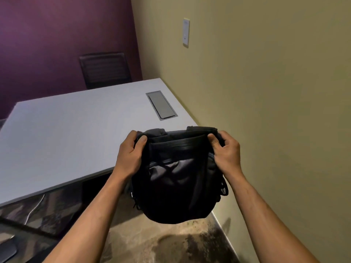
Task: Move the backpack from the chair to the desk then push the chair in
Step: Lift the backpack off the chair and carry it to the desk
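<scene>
Black, soft fabric: the backpack (176, 177) hangs in mid-air, slumped and creased, with a mesh pocket at its right side. The left hand (131, 154) pinches its top left corner, fingers curled tight into the cloth, and the right hand (225, 151) grips the top right corner just the same. The bag sits at the near right corner of the bench (66, 133), a smooth pale-grey slab with a rectangular metal hatch (161, 105). A dark mesh-backed chair (105, 70) stands at the far side. Mottled carpet (161, 242) lies below.
</scene>
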Tool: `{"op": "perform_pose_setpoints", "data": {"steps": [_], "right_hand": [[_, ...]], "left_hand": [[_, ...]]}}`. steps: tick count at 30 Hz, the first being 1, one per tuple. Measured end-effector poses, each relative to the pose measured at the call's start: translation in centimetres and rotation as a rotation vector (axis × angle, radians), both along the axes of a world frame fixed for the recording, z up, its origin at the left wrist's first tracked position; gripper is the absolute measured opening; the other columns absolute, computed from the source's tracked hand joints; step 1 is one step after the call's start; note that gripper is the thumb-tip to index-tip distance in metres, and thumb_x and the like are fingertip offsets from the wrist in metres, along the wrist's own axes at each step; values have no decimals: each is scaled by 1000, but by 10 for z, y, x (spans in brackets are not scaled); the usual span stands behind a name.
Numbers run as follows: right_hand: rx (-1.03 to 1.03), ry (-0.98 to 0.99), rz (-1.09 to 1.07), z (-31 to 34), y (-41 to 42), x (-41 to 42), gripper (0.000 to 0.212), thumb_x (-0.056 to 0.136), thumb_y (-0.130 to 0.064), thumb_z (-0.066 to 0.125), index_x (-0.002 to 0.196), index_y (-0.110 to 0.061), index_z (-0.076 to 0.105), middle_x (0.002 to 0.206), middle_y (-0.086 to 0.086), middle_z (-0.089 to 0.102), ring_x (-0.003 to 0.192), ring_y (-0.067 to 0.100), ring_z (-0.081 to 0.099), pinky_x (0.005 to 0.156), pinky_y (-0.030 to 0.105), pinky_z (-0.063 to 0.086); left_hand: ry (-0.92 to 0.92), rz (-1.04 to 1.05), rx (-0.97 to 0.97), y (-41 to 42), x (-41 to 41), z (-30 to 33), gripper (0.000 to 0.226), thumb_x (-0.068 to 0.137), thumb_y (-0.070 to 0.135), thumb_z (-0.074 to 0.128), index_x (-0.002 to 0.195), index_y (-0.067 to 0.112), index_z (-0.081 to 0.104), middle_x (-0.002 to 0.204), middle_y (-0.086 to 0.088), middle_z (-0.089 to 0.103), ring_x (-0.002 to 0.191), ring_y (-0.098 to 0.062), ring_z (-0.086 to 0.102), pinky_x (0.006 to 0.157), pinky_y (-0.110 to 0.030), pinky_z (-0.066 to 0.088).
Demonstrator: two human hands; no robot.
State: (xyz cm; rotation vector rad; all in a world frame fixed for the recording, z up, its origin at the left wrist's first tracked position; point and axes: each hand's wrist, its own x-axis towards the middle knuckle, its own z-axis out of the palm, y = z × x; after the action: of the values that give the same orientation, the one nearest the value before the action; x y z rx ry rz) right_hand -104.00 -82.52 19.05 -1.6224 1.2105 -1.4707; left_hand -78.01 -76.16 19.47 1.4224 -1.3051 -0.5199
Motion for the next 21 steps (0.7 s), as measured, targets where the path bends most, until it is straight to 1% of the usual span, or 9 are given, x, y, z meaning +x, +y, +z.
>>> {"op": "perform_pose_setpoints", "data": {"steps": [3,5,9,10,14,16,18,20,21], "right_hand": [[-20,-10,25,11,-31,10,36,84,-57,62,85,-22,68,71,-4,65,66,7,54,62,34,47],[-36,-3,32,17,-52,19,37,85,-53,61,83,-17,67,67,-8,59,63,6,49,58,31,42],[-65,0,13,27,-91,41,33,86,-48,61,79,-16,66,62,-12,54,60,2,44,55,23,38],[-75,0,11,30,-101,47,31,86,-47,61,79,-17,66,63,-11,55,60,2,45,55,24,39],[-116,11,-6,42,-139,74,39,87,-43,62,81,-6,66,71,19,60,65,11,46,59,37,42],[-123,15,-28,49,-156,89,42,88,-42,62,82,0,64,73,25,59,66,15,45,59,41,42],[-139,-3,-68,54,-173,101,40,89,-41,63,81,-1,64,67,16,57,65,12,44,58,38,40],[-146,-28,-110,59,-190,112,36,89,-43,63,76,-9,62,61,-11,51,61,4,40,55,30,36],[-150,-32,-127,60,-198,117,33,89,-42,63,73,-13,61,59,-15,48,58,2,37,53,24,33]], "left_hand": [[-14,34,-35,-27,8,9,15,96,30,48,83,26,55,78,16,60,72,-5,54,62,-16,42],[-25,46,-59,-47,15,13,16,95,30,48,80,29,52,75,20,58,69,-2,52,61,-15,40],[-42,36,-90,-90,39,20,19,94,34,47,84,19,54,78,9,58,71,-10,52,64,-26,42],[-43,24,-96,-102,46,22,20,94,34,47,86,18,54,79,5,58,72,-12,53,65,-28,43],[-64,-6,-128,-149,76,36,21,94,33,47,83,17,53,77,6,56,71,-12,51,64,-27,42],[-68,-24,-139,-174,91,43,20,95,32,47,80,19,52,72,13,55,67,-6,48,61,-21,40],[-75,-55,-147,-199,105,51,19,96,31,47,78,23,51,69,21,54,66,-2,48,59,-15,39],[-77,-74,-161,-224,117,59,20,95,33,47,82,20,53,71,22,55,67,-2,48,61,-15,40],[-78,-82,-171,-236,122,63,20,95,34,47,83,18,53,72,21,56,68,-3,49,62,-17,41]]}}
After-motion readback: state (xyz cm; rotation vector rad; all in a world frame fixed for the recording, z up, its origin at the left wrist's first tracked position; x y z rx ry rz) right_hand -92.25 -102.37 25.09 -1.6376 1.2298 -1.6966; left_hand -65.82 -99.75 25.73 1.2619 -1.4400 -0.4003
